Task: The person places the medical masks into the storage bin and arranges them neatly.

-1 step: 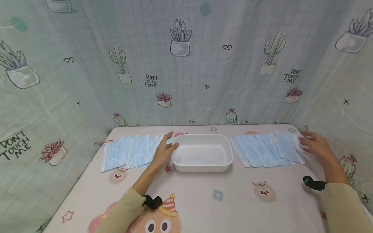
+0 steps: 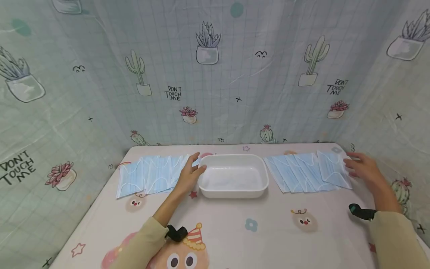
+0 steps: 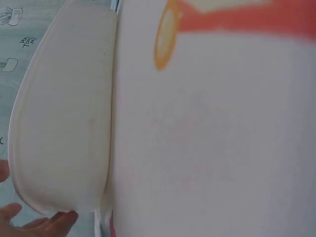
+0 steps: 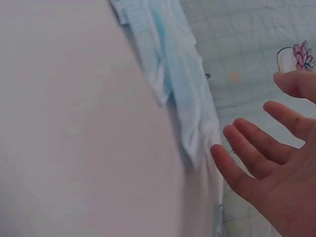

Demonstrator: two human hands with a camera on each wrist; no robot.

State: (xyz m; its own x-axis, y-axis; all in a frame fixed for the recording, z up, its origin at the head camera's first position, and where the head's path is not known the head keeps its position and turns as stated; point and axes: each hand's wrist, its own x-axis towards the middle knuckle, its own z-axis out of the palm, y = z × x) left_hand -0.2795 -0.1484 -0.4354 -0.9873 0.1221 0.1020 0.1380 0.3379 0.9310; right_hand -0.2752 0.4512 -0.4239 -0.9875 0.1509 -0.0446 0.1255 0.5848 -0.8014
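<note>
A white rectangular basin point(image 2: 233, 192) stands upright on the table. My left hand point(image 2: 189, 176) is at its left end with fingers extended; in the left wrist view the fingertips point(image 3: 66, 219) touch or nearly touch the basin's wall point(image 3: 64, 108). Right of the basin, blue face masks point(image 2: 295, 173) lie in an overlapping row, and one mask point(image 2: 333, 170) lies at the row's right end. My right hand point(image 2: 367, 172) is beside that end mask, its fingers spread and holding nothing in the right wrist view. Whether its fingertips touch the mask's edge, I cannot tell.
Another overlapping row of blue face masks point(image 2: 156, 175) lies left of the basin, partly behind my left hand. The table point(image 2: 255, 246) has a printed cartoon cover. Patterned curtains point(image 2: 228, 93) stand behind it and at both sides.
</note>
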